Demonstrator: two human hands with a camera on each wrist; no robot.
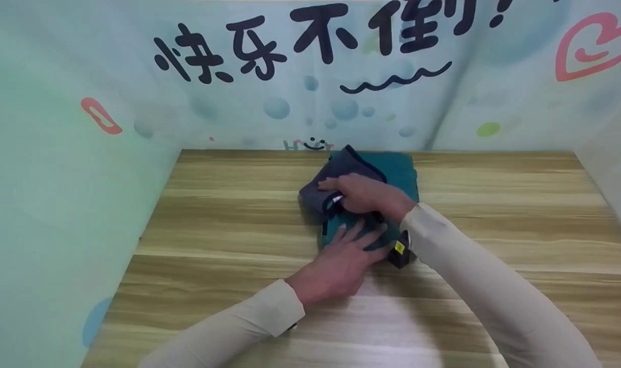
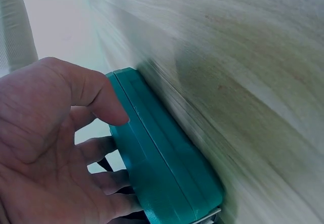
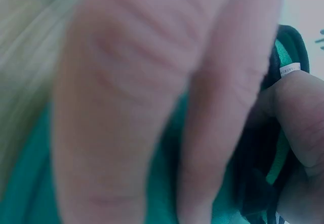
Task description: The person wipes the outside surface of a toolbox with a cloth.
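A teal hard case [image 1: 399, 171] lies flat on the table, its long side seam showing in the left wrist view. My left hand [image 1: 336, 263] rests on the near part of its lid with the fingers spread. Farther back, my right hand [image 1: 364, 191] grips a folded dark grey cloth [image 1: 346, 166] over the case's far left part. Black edging runs around this cloth, and a small white label [image 3: 290, 70] shows beside the thumb in the right wrist view. Part of the lid is hidden beneath the cloth and both hands.
The wood-grain table [image 1: 228, 225] meets a printed backdrop [image 1: 238, 112] with black lettering just behind the case. Pale side walls [image 1: 39, 204] stand at left and right. A black wrist device with a yellow mark [image 1: 399, 249] hangs under the right cuff, close to the case.
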